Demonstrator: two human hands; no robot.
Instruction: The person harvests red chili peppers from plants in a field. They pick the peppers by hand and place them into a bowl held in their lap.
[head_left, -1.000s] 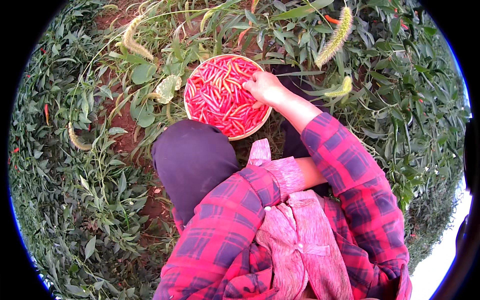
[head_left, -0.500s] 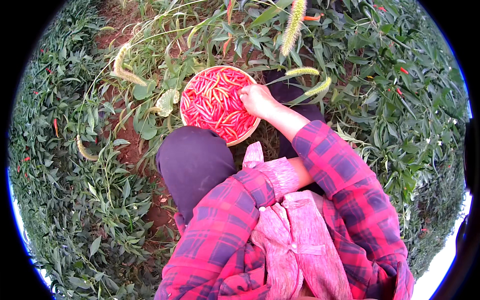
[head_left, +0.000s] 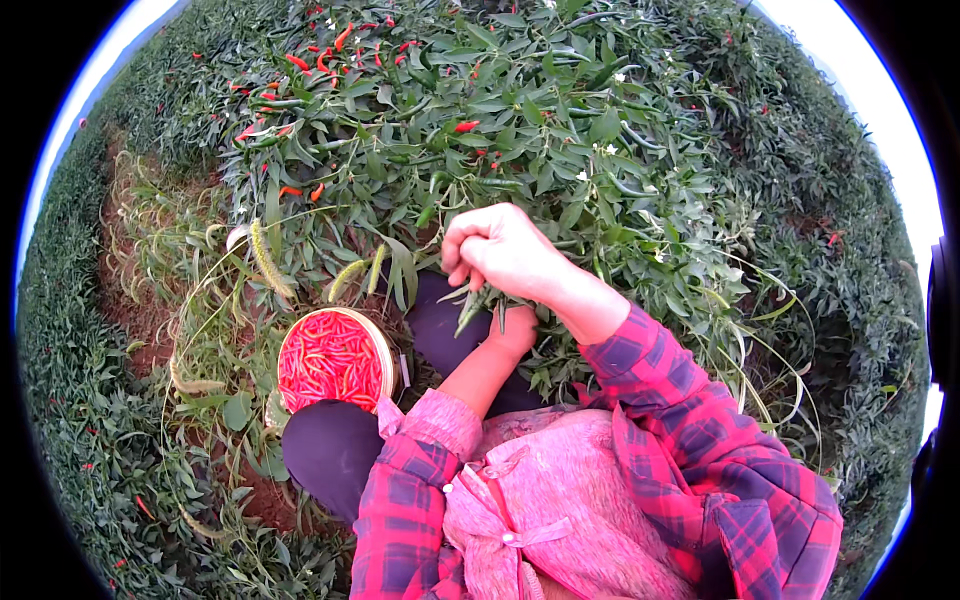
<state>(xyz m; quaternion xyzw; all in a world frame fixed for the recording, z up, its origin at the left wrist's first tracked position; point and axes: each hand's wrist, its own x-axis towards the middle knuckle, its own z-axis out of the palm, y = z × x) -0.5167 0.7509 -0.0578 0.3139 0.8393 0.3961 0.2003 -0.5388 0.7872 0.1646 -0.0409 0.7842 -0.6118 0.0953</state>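
Observation:
My right hand (head_left: 505,250) is raised in front of the pepper plants (head_left: 560,150), its fingers curled in toward the palm. Whatever it may hold is hidden. Just below it is my left hand (head_left: 515,328), low beside my dark-clad knee, where green leaves (head_left: 474,308) cover part of it. Its fingers are hidden, so I cannot tell whether they grip the stem. To the left, a round, pale-rimmed container (head_left: 388,350) stands full of red chili peppers (head_left: 330,358), apart from both hands.
Red chilies (head_left: 322,60) and long green ones hang on the bushes ahead. Bristly grass heads (head_left: 265,262) and weeds arch around the container. A strip of reddish soil (head_left: 150,320) runs along the left. My other knee (head_left: 332,455) is just below the container.
The view has turned right, so the container now appears lower and further left. My right hand has left the red chilies and moved over to the plants. My left hand has come into sight.

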